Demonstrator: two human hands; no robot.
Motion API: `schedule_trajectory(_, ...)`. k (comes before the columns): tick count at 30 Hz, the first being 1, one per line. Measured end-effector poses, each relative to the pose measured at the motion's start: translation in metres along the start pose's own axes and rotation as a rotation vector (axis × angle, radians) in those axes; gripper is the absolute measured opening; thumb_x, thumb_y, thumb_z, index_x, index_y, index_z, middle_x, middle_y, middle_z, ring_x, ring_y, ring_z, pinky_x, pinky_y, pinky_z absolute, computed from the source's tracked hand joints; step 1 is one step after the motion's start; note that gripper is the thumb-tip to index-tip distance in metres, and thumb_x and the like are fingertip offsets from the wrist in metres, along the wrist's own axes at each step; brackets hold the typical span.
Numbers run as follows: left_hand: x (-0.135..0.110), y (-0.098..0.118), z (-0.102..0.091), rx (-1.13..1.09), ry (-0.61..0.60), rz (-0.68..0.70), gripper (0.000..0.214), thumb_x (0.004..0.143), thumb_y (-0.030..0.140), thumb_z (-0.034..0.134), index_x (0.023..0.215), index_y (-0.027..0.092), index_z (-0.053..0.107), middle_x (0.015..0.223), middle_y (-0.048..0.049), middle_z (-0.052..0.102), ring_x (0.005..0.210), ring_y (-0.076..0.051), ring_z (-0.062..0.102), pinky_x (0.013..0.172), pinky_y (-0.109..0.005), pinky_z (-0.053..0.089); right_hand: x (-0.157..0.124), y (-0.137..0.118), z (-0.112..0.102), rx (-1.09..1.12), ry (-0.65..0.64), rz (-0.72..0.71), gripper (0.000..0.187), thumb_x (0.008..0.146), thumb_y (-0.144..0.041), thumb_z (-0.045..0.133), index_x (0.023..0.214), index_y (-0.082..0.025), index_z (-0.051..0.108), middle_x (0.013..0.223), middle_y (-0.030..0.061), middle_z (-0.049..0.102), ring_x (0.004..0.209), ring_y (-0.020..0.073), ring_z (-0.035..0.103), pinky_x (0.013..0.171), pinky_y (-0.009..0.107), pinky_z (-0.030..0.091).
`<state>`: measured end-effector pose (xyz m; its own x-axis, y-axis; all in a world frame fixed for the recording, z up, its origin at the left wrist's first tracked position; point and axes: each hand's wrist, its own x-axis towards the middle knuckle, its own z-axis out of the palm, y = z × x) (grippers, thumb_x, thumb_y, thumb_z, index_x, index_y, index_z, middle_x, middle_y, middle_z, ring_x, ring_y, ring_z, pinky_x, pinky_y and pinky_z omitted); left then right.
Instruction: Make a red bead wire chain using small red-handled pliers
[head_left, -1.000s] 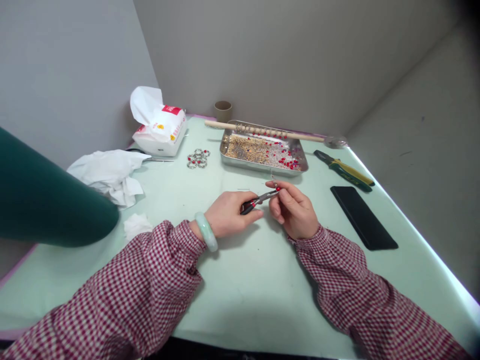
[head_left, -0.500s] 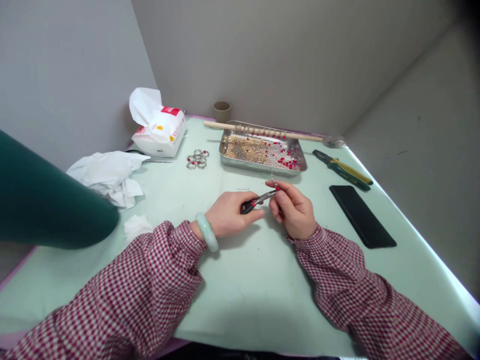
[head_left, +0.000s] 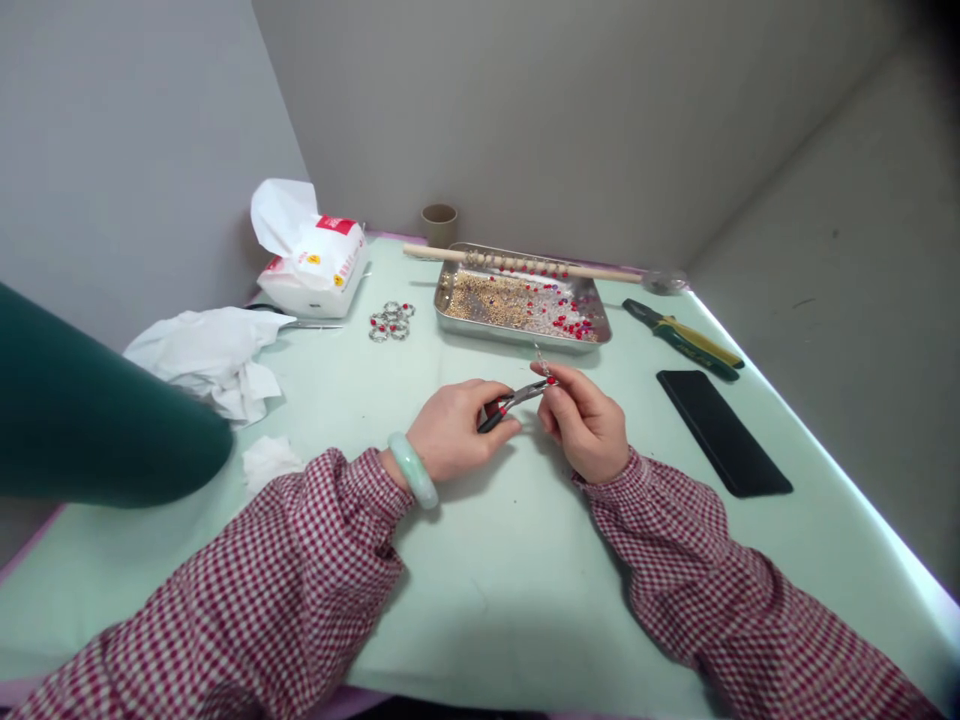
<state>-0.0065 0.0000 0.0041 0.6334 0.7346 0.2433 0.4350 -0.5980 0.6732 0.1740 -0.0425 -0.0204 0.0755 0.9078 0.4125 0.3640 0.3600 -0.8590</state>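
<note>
My left hand [head_left: 461, 425] is closed around the dark handles of small pliers [head_left: 517, 397], with a pale green bangle [head_left: 412, 470] on that wrist. The plier tips point right and meet a small beaded wire piece [head_left: 551, 380] with a red bead. Thumb and forefinger of my right hand [head_left: 587, 420] pinch this piece, and a thin twisted end of it sticks up above the fingers. Exactly how the jaws sit on the wire is too small to tell. Behind the hands stands a metal tray [head_left: 517, 340] of gold, clear and red beads.
A wooden stick [head_left: 607, 272] strung with beaded wire rings lies across the tray. Several beaded rings [head_left: 390, 322] lie left of it. Green-yellow cutters [head_left: 686, 340] and a black flat case [head_left: 724, 432] are at right. Tissues [head_left: 315, 265], crumpled paper [head_left: 214, 355] and a dark green cylinder [head_left: 97, 400] occupy the left.
The plier handles have spread somewhat apart in my left hand, and the pliers sit slightly lower. My right hand still pinches the beaded piece. The whole view has shifted a little.
</note>
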Motion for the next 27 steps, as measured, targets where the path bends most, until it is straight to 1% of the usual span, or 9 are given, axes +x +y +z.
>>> schedule_trajectory(7,0.0007,0.0021,-0.0015,-0.017,-0.011,-0.004,0.023,0.082,0.034,0.058,0.094,0.015,0.064,0.077,-0.0022,0.061,0.066,-0.014,0.049,0.062,-0.027,0.039,-0.0019,-0.0004,0.0017,0.055,-0.026,0.044,0.034,0.093,-0.029,0.044,0.125,-0.023,0.055,0.052,-0.0055,0.048,0.042,0.0109,0.039,0.042,0.026,0.036)
schedule_trajectory(11,-0.0001,0.0023,-0.0024,-0.037,-0.034,0.001,0.022,0.083,0.035,0.057,0.089,0.015,0.064,0.072,0.0000,0.059,0.061,-0.012,0.046,0.059,-0.025,0.036,-0.0025,-0.0008,0.0015,0.065,-0.032,0.047,0.035,0.094,-0.031,0.043,0.126,-0.022,0.055,0.051,-0.0057,0.047,0.042,0.0107,0.039,0.042,0.026,0.035)
schedule_trajectory(14,-0.0006,0.0022,-0.0030,-0.073,-0.075,0.001,0.023,0.084,0.036,0.056,0.087,0.015,0.065,0.067,0.0017,0.056,0.059,-0.011,0.044,0.058,-0.024,0.035,-0.0027,-0.0016,0.0011,0.088,-0.045,0.052,0.035,0.095,-0.032,0.043,0.126,-0.021,0.055,0.050,-0.0061,0.046,0.041,0.0099,0.038,0.041,0.025,0.034)
schedule_trajectory(17,-0.0008,0.0016,-0.0030,-0.108,-0.095,-0.005,0.023,0.084,0.036,0.056,0.090,0.015,0.065,0.069,0.0016,0.056,0.061,-0.011,0.046,0.059,-0.025,0.037,-0.0030,-0.0026,0.0013,0.132,-0.058,0.077,0.035,0.095,-0.033,0.043,0.124,-0.020,0.056,0.049,-0.0066,0.045,0.040,0.0092,0.036,0.041,0.024,0.034)
schedule_trajectory(19,-0.0008,0.0006,-0.0022,-0.082,-0.067,0.003,0.024,0.084,0.035,0.056,0.094,0.016,0.064,0.073,0.0003,0.058,0.063,-0.012,0.047,0.061,-0.025,0.038,-0.0031,-0.0027,0.0018,0.121,-0.048,0.072,0.035,0.095,-0.033,0.043,0.124,-0.020,0.056,0.049,-0.0065,0.045,0.041,0.0095,0.037,0.041,0.024,0.035)
schedule_trajectory(23,0.0001,-0.0019,-0.0005,0.025,0.010,0.002,0.027,0.082,0.035,0.058,0.101,0.015,0.063,0.081,-0.0033,0.061,0.067,-0.015,0.050,0.063,-0.027,0.040,-0.0030,-0.0017,0.0033,0.029,0.004,0.036,0.036,0.093,-0.030,0.047,0.127,-0.022,0.054,0.051,-0.0054,0.048,0.043,0.0113,0.041,0.044,0.026,0.037)
schedule_trajectory(27,0.0008,-0.0014,-0.0020,-0.023,-0.009,-0.010,0.027,0.082,0.035,0.059,0.100,0.015,0.064,0.080,-0.0030,0.062,0.067,-0.015,0.052,0.063,-0.027,0.041,-0.0029,-0.0008,0.0035,0.090,-0.005,0.068,0.037,0.093,-0.031,0.046,0.128,-0.023,0.054,0.050,-0.0053,0.047,0.042,0.0113,0.040,0.042,0.026,0.037)
